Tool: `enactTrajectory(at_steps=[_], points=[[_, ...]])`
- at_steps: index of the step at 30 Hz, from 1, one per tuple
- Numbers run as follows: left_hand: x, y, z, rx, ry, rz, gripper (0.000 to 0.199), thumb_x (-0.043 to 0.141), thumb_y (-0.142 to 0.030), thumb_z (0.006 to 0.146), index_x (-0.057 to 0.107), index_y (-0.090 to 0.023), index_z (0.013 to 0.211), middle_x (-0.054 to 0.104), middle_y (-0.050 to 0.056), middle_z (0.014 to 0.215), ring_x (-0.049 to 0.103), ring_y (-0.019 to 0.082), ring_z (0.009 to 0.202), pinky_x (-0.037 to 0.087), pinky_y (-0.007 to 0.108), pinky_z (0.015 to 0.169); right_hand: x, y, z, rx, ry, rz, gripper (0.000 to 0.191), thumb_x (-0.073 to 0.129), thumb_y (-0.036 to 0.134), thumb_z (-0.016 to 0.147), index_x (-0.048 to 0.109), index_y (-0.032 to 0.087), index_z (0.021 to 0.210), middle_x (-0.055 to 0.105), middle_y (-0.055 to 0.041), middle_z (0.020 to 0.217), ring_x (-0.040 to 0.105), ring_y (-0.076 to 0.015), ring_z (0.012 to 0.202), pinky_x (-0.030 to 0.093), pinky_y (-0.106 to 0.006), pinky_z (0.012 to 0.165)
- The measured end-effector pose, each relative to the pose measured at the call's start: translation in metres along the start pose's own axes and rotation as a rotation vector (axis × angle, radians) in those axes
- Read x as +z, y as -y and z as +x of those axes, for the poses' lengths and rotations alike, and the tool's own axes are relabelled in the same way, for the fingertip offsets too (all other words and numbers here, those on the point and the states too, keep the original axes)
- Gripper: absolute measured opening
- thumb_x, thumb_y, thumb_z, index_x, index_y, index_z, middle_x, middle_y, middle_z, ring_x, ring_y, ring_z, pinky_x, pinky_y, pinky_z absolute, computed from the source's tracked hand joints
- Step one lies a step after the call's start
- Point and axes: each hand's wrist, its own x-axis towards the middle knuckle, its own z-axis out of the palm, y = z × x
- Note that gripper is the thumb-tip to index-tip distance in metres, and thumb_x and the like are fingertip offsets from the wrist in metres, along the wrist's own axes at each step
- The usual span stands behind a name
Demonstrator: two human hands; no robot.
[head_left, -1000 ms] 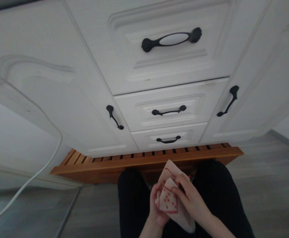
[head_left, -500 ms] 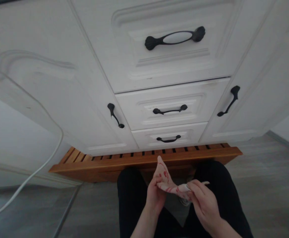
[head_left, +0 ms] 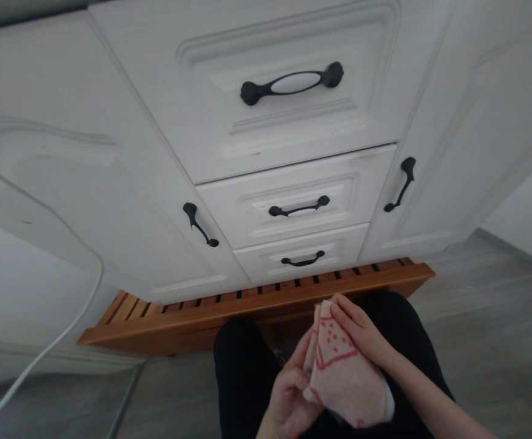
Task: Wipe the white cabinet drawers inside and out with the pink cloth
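Observation:
A pale pink cloth (head_left: 348, 381) with red lines and dots is between my hands above my lap. It is soft and folded in layers at its left edge; whether it is a sock or a small towel I cannot tell. My left hand (head_left: 290, 390) pinches that left edge from below, thumb uppermost. My right hand (head_left: 359, 329) lies over the top of the cloth, its fingers curled around the upper edge and partly hidden. The rounded lower right end hangs loose.
White cabinet drawers (head_left: 293, 134) with dark handles stand in front of me. A wooden slatted bench (head_left: 192, 320) runs along their base, close to my dark-trousered knees (head_left: 242, 360). A white cable (head_left: 60, 332) curves down on the left. Grey wood-look floor (head_left: 480, 341) lies right.
The cloth was twisted and stretched between my hands; now it is spread wider and folded over. My right hand has moved up to its top edge. The view has shifted slightly.

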Motion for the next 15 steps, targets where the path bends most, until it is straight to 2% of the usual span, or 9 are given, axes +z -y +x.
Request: enactTrajectory(at_steps=[2, 5, 8, 10, 12, 15], points=[[0.002, 0.000, 0.001, -0.015, -0.040, -0.013, 0.065, 0.056, -0.010, 0.064, 0.068, -0.033, 0.124, 0.069, -0.005, 0.130, 0.064, 0.014, 0.112, 0.049, 0.020, 0.088, -0.002, -0.003, -0.001, 0.019, 0.064, -0.003, 0.038, 0.041, 0.055, 0.100, 0.049, 0.024, 0.078, 0.053, 0.0023, 0.075, 0.051, -0.0156, 0.072, 0.045, -0.030, 0.070], [0.008, 0.000, 0.007, -0.027, -0.148, 0.113, 0.046, 0.064, -0.032, 0.079, 0.067, -0.027, 0.125, 0.072, 0.003, 0.121, 0.064, 0.021, 0.115, 0.049, 0.028, 0.094, -0.003, -0.002, -0.003, -0.030, 0.077, -0.169, 0.033, 0.043, 0.048, 0.100, 0.044, 0.023, 0.078, 0.050, 0.0033, 0.073, 0.048, -0.0144, 0.068, 0.040, -0.029, 0.066], [0.009, 0.003, 0.014, -0.027, -0.164, 0.533, 0.059, 0.079, -0.036, 0.076, 0.060, -0.023, 0.131, 0.068, 0.008, 0.129, 0.062, 0.028, 0.120, 0.047, 0.035, 0.100, -0.001, 0.008, -0.006, -0.094, 0.124, -0.430, 0.025, 0.052, 0.040, 0.095, 0.045, 0.022, 0.078, 0.052, 0.0024, 0.074, 0.047, -0.0147, 0.068, 0.034, -0.030, 0.064], [0.009, 0.003, 0.015, 0.001, -0.140, 0.733, 0.066, 0.087, -0.036, 0.070, 0.061, -0.021, 0.129, 0.068, 0.010, 0.129, 0.062, 0.030, 0.120, 0.046, 0.038, 0.101, -0.003, 0.017, -0.005, -0.101, 0.176, -0.491, 0.022, 0.058, 0.036, 0.091, 0.047, 0.022, 0.078, 0.055, 0.0013, 0.078, 0.049, -0.0154, 0.071, 0.033, -0.031, 0.066], [0.011, 0.001, 0.013, 0.024, -0.166, 0.757, 0.058, 0.087, -0.041, 0.070, 0.065, -0.020, 0.119, 0.073, 0.009, 0.117, 0.066, 0.027, 0.109, 0.048, 0.035, 0.093, -0.011, 0.023, 0.002, -0.079, 0.196, -0.374, 0.020, 0.064, 0.035, 0.088, 0.050, 0.022, 0.080, 0.056, 0.0017, 0.080, 0.050, -0.0154, 0.073, 0.035, -0.030, 0.067], [0.021, -0.006, 0.007, 0.015, -0.222, 0.591, 0.050, 0.084, -0.037, 0.075, 0.067, -0.018, 0.118, 0.074, 0.008, 0.110, 0.068, 0.020, 0.097, 0.048, 0.028, 0.084, -0.032, 0.011, 0.018, 0.009, 0.178, 0.150, 0.029, 0.068, 0.047, 0.086, 0.056, 0.026, 0.102, 0.058, 0.0042, 0.084, 0.047, -0.0107, 0.062, 0.039, -0.029, 0.065]])
